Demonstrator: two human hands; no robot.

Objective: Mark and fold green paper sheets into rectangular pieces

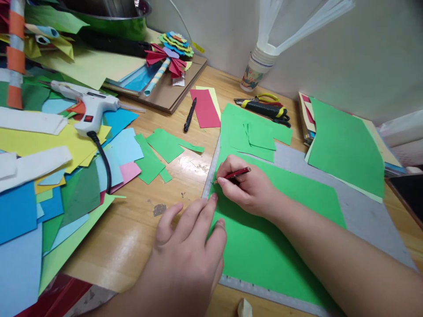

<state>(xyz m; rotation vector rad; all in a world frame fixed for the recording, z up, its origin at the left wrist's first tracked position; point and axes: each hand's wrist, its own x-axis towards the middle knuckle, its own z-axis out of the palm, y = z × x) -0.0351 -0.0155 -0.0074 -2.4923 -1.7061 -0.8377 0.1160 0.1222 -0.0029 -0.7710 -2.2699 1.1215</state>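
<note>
Green paper sheet point(261, 259) lies on grey mat point(366, 222), directly in front of the person. Right hand point(244, 187) pinches red pencil point(235, 173), tip at sheet's left edge. Left hand point(191, 242) grasps nothing, palm down, fingers spread, thumb and index at same edge, just below pencil tip. Smaller green pieces point(261, 136) overlap beyond the sheet; green offcuts point(165, 145) lie left on wooden table point(122, 246), near black pen point(190, 115) and red card point(206, 109). Glue gun point(94, 105) sits far left on piled coloured paper point(18, 215). Paper cups point(256, 70) stand near wall, holding clear sticks point(310, 28).
</note>
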